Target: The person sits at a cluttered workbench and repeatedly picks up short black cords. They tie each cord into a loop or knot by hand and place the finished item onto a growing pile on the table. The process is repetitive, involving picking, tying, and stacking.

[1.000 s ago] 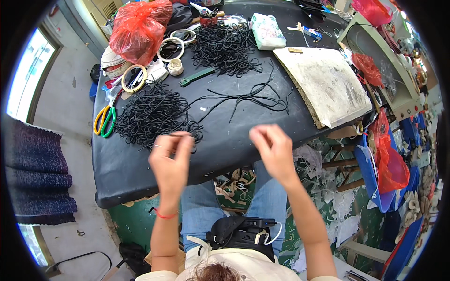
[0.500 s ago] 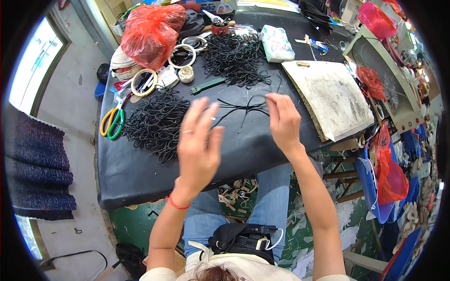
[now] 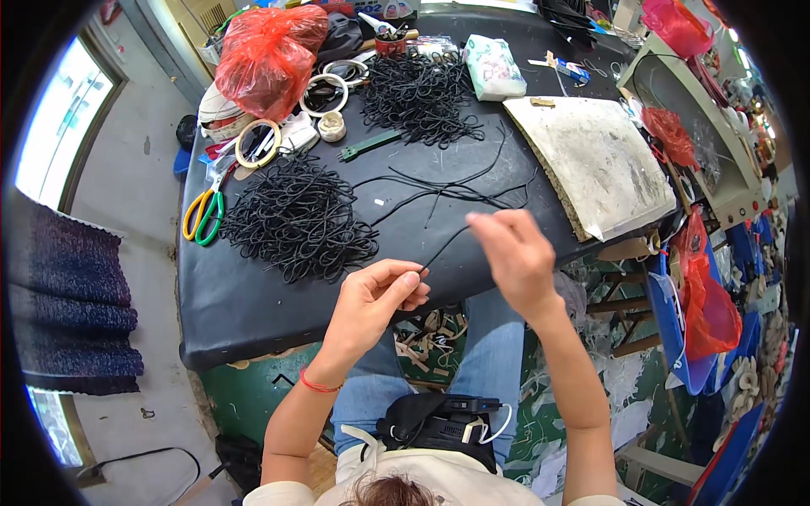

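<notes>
Close to the front edge of the table, my left hand point(image 3: 380, 297) pinches one end of a thin black cord point(image 3: 445, 247). The cord rises slantwise toward my right hand point(image 3: 516, 257), whose fingers are closed at its other visible end; that hand is slightly blurred. Beyond my hands, several loose black cords point(image 3: 447, 188) lie crossed on the dark table point(image 3: 245, 325). To their left is a heap of looped black cords point(image 3: 291, 221), nearest my left hand. A second heap of black cords point(image 3: 415, 94) lies farther back.
Scissors with yellow and green handles point(image 3: 203, 216) lie at the left edge. Tape rings point(image 3: 258, 143), a green tool point(image 3: 371, 145) and a red plastic bag point(image 3: 272, 63) sit behind. A stained white board point(image 3: 595, 160) occupies the right, beside a tissue pack point(image 3: 494, 69).
My left hand has come down toward the front edge and closed on a cord end. My right hand has moved slightly nearer me, drawing a single cord away from the loose cords.
</notes>
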Available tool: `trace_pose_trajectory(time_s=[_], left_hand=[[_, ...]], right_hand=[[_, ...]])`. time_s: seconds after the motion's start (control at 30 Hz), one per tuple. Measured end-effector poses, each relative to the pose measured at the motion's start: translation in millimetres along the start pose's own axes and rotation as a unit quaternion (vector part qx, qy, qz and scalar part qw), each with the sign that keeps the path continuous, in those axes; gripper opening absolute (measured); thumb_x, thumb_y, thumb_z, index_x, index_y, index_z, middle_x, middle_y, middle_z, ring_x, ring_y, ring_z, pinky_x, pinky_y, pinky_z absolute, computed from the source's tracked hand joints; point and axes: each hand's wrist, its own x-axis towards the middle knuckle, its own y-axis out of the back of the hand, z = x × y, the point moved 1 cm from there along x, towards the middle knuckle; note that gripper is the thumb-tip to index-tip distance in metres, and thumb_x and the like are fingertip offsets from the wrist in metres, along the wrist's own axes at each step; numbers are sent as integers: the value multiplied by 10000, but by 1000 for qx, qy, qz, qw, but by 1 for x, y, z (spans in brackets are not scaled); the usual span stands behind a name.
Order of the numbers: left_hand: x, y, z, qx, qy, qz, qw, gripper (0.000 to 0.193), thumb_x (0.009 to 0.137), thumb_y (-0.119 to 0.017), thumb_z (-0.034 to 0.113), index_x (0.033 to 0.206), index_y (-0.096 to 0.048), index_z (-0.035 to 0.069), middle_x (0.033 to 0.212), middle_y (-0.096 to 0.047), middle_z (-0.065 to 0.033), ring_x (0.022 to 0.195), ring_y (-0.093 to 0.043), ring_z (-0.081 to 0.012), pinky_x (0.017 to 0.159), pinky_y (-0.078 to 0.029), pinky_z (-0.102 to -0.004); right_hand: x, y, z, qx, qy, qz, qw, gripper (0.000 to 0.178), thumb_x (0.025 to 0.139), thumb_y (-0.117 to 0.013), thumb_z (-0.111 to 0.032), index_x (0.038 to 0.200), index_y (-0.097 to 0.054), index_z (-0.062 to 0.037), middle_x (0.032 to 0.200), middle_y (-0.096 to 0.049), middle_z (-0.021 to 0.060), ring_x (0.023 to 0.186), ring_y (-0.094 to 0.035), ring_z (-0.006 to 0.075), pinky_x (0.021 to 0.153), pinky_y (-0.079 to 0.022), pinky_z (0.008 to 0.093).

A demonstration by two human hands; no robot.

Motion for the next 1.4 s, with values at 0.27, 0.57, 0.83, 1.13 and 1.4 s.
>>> trace_pose_trajectory(time_s=[0.27, 0.57, 0.83, 1.13, 1.4], left_hand=[[4, -19, -24, -221, 50, 40, 973, 207, 905, -531, 167, 1010, -578, -5, 885, -628, -91, 756, -637, -133, 615, -546, -207], [1, -20, -28, -108, -2, 63, 992, 183, 891, -551, 135, 984, -606, -12, 897, -638, -74, 792, -614, -111, 687, -518, -212], [3, -6, -19, -269, 59, 41, 960, 101, 896, -533, 144, 871, -576, 56, 827, -584, -21, 734, -556, -92, 742, -498, -271], [-3, -7, -28, -210, 121, -48, 969, 150, 869, -587, 146, 915, -604, 4, 827, -614, -45, 731, -570, -83, 680, -505, -240], [-3, -4, -27, 119, -16, 40, 992, 150, 892, -530, 102, 943, -573, -33, 818, -605, -63, 692, -590, -114, 643, -518, -240]], right_hand=[[-18, -15, -54, 106, -160, -7, 981, 137, 772, -619, -16, 906, -589, -11, 793, -559, 110, 670, -584, 266, 565, -478, 341], [-32, -17, -57, 146, -196, -57, 968, 148, 759, -627, 20, 905, -606, 2, 753, -599, 103, 630, -599, 216, 562, -474, 293], [-42, -1, -52, 165, -202, -71, 963, 164, 750, -652, -11, 912, -623, -9, 771, -608, 111, 650, -599, 236, 564, -472, 307], [-33, -4, -56, 97, -89, -69, 989, 152, 716, -635, 20, 862, -601, -5, 780, -572, 90, 695, -579, 248, 608, -475, 333], [-27, 25, -57, 7, -31, -167, 985, 180, 698, -596, -17, 877, -598, -29, 784, -538, 63, 709, -518, 218, 633, -390, 324]])
